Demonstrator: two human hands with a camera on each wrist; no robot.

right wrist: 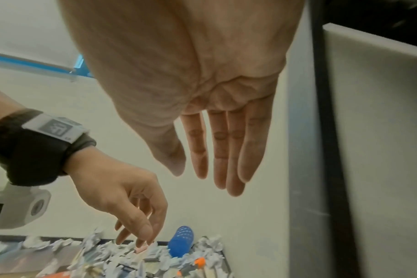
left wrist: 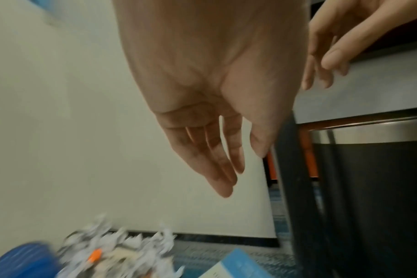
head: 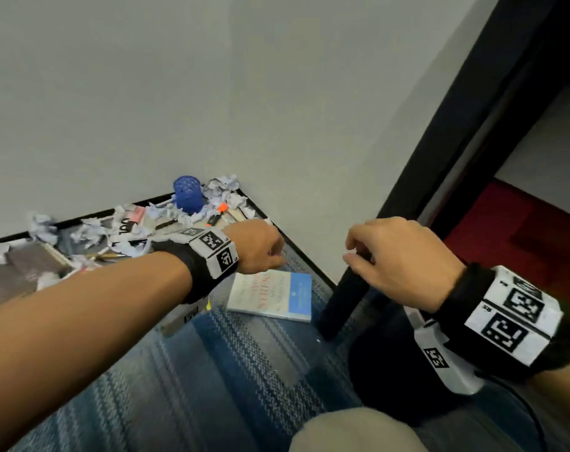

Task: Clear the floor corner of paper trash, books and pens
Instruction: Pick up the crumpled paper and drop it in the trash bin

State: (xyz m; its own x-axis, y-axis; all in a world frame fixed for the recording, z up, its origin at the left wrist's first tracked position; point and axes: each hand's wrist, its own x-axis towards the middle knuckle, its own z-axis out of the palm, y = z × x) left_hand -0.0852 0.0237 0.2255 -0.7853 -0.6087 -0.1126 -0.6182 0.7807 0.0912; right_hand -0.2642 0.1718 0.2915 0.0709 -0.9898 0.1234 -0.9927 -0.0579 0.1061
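Crumpled paper [head: 91,231] [right wrist: 155,254] fills the floor corner, mixed with books, pens [head: 107,256] and an orange marker [head: 222,207] [right wrist: 199,262]. A blue mesh pen cup [head: 187,197] [right wrist: 181,242] stands in the pile near the wall. A white and light-blue book [head: 277,296] [left wrist: 233,265] lies apart on the carpet. My left hand [head: 273,252] [left wrist: 226,169] hangs above the pile's right edge, fingers relaxed and holding nothing. My right hand [head: 352,252] [right wrist: 217,169] hovers by the table leg with straight fingers, also holding nothing.
A black table leg [head: 342,301] stands just right of the book. A dark bin with a steel rim [left wrist: 374,188] sits behind the leg. Two pale walls meet at the corner. Blue patterned carpet [head: 211,370] runs toward me, and my knee [head: 352,432] shows at the bottom.
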